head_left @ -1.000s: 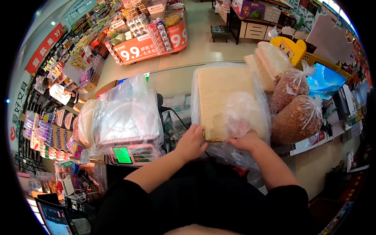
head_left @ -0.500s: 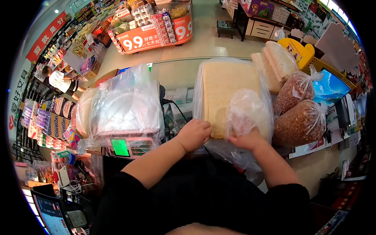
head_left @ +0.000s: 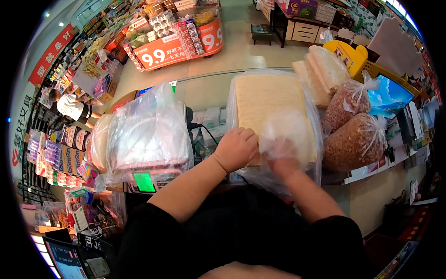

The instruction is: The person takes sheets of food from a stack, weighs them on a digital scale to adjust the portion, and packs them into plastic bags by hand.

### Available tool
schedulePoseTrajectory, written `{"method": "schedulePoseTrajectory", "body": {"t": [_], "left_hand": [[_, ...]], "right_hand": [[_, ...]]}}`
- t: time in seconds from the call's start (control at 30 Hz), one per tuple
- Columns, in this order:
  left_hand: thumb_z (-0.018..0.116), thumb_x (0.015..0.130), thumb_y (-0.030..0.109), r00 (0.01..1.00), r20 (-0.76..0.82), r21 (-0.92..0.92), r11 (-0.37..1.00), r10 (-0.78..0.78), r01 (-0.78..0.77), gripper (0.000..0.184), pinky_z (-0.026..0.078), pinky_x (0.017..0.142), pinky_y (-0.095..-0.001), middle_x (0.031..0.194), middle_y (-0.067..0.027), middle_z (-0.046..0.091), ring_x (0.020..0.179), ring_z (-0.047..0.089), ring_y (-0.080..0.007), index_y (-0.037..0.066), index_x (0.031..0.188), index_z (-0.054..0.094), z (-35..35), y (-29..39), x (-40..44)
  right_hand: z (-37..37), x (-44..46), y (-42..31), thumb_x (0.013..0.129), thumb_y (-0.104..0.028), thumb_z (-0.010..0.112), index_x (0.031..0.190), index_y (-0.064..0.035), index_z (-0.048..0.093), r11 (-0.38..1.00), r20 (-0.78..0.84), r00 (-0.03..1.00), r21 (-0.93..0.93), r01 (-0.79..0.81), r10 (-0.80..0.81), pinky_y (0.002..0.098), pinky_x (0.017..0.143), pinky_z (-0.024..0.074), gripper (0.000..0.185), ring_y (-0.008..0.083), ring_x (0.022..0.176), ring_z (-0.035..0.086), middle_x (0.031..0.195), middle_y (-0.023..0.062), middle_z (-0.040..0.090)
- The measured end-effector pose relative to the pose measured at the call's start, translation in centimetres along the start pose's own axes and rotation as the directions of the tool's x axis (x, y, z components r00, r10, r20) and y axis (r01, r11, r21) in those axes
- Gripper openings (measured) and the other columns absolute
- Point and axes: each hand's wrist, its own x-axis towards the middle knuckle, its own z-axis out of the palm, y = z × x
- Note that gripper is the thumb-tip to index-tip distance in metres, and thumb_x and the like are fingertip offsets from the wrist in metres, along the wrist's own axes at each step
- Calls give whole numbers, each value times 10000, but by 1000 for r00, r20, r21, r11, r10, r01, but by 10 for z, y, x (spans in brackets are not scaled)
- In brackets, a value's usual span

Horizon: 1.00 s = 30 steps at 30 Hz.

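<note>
A stack of thin, flat yellowish sheets (head_left: 272,95) lies in an opened clear plastic bag (head_left: 315,153) on the counter before me. My left hand (head_left: 238,148) rests at the near left part of the stack, its fingers curled and closed; their tips are hidden, so whatever they pinch does not show. Over the near right part of the sheets is my right hand (head_left: 282,156), smeared by motion. A whitish, see-through plastic bag (head_left: 285,128) covers its fingers. Whether those fingers are closed cannot be seen.
A scale with a green display (head_left: 144,182) stands at left under a plastic-covered load (head_left: 148,135). Two tied bags of nuts or beans (head_left: 355,144) sit at right, below wrapped pale packs (head_left: 327,69). A black cable (head_left: 209,132) crosses between scale and stack. A person (head_left: 72,107) stands far left.
My right hand has moved left and slightly up over the sheets, with the thin bag on it. My left hand has shifted a little up and right along the stack's edge.
</note>
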Motion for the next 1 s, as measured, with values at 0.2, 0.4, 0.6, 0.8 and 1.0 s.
{"method": "schedulePoseTrajectory", "body": {"t": [0.2,0.4,0.6,0.8,1.0], "left_hand": [[668,809,157,950,293,-127,989,107,-72,144,521,824,-403,964,-84,634,906,629,-299,79,927,645,11,-17,-34],[648,788,149,889,442,-24,992,120,-122,128,539,804,-404,976,-93,649,938,646,-299,63,881,642,16,-13,-31],[620,823,168,908,387,-103,971,-159,214,118,541,776,-425,881,-120,643,876,643,-339,66,862,666,4,-15,-1],[692,831,149,977,113,-232,951,-182,204,91,533,796,-415,928,-93,642,883,629,-320,81,883,658,-12,-16,11],[674,790,166,895,425,-163,984,138,-75,164,529,828,-414,1035,-90,633,975,621,-302,94,937,669,15,-27,-26]], "right_hand": [[-75,28,63,956,-253,568,1198,-109,698,958,-649,760,-209,-198,16,481,812,546,310,372,874,677,980,183,692],[-71,14,22,922,-316,628,1045,-66,700,978,-335,926,-168,124,-175,453,719,559,288,327,823,678,916,149,692],[6,-10,-3,795,-228,712,935,-77,707,956,-528,804,-60,286,-274,424,769,542,206,321,897,646,944,136,686],[-39,28,50,942,-175,570,991,-52,677,976,-473,860,-186,113,-190,467,762,533,170,345,865,642,962,157,656],[-122,2,27,960,-331,642,1119,-47,668,981,-538,837,193,7,100,468,891,513,326,363,1003,639,1112,162,679]]}}
